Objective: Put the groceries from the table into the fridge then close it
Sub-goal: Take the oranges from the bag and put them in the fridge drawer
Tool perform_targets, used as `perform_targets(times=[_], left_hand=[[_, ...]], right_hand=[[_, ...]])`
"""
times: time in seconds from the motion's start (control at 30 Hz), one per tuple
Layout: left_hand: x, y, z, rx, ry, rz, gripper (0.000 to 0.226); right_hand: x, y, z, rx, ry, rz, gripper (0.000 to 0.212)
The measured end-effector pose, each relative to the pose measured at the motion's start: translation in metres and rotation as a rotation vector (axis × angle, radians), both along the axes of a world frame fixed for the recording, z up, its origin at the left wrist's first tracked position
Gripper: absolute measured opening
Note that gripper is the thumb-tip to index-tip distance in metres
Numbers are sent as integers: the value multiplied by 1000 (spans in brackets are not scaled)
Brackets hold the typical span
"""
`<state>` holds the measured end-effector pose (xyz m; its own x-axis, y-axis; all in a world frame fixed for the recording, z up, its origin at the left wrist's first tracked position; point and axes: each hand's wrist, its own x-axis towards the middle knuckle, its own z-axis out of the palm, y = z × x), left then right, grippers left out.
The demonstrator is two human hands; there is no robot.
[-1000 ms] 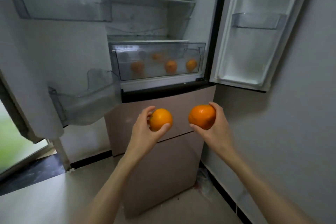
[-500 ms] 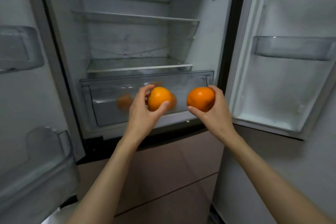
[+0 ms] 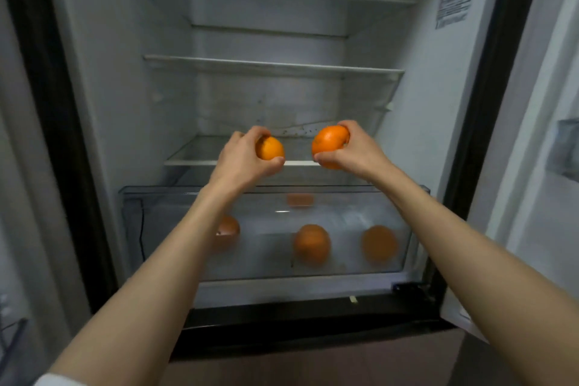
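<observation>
The fridge (image 3: 438, 110) stands open in front of me. My left hand (image 3: 241, 160) grips an orange (image 3: 270, 148), and my right hand (image 3: 357, 147) grips a second orange (image 3: 329, 142). Both hands are held out above the clear crisper drawer (image 3: 175, 229), level with the front edge of the lowest glass shelf (image 3: 194, 162). Several more oranges show blurred through the drawer's front wall, among them an orange (image 3: 312, 243) in the middle and another orange (image 3: 379, 243) to the right. My left forearm hides part of the leftmost one.
Two bare glass shelves (image 3: 272, 64) sit higher in the compartment. The left door (image 3: 18, 197) and the right door (image 3: 551, 147) with its bin are swung open on either side. A brown lower drawer front (image 3: 313, 367) lies below.
I have stepped closer to the fridge. Both hands, each with its orange, have risen from in front of the drawer's face to above its top rim.
</observation>
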<state>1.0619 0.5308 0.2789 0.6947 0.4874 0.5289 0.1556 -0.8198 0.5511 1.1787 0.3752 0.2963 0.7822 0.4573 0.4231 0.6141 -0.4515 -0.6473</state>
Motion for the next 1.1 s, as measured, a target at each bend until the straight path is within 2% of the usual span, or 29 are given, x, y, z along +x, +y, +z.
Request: perform_targets(times=[0.13,0.2,0.3,0.37,0.47,0.53,0.63,0.7,0.83,0.9,1.0,1.1], left_hand=[[18,12,-9,3,259,24,52],[24,16,-13,-31,379,16,44],[30,20,-15,-45,456,-10,17],[31,24,-18,-31,470,-11,17],[29,23,-22,60,435,44,28],[23,16,-25,161,353,76,28],[13,7,-33,351,129,98,30],[8,4,-42,533,-70,86,31],[2,5,-64,803,-299,3,26],[2,9,-82,874,-389,2,20],[3,14,-108,894,-464,76,24],[7,18,-117,891,-505,109,30]], right_hand=[[27,19,-4,-365,135,77,69],[34,22,-7,-564,160,113,53],[43,20,-13,-776,406,231,28],[50,18,-17,-850,448,236,30],[53,14,-17,-738,312,95,37],[50,12,-21,-666,237,90,47],[36,7,-33,-566,-31,59,58],[23,1,-39,-476,-143,25,58],[5,-4,-58,-466,-546,-89,60],[0,-5,-73,-412,-701,-112,62],[-1,-9,-92,-312,-760,-99,53],[2,-11,-101,-316,-844,-89,53]])
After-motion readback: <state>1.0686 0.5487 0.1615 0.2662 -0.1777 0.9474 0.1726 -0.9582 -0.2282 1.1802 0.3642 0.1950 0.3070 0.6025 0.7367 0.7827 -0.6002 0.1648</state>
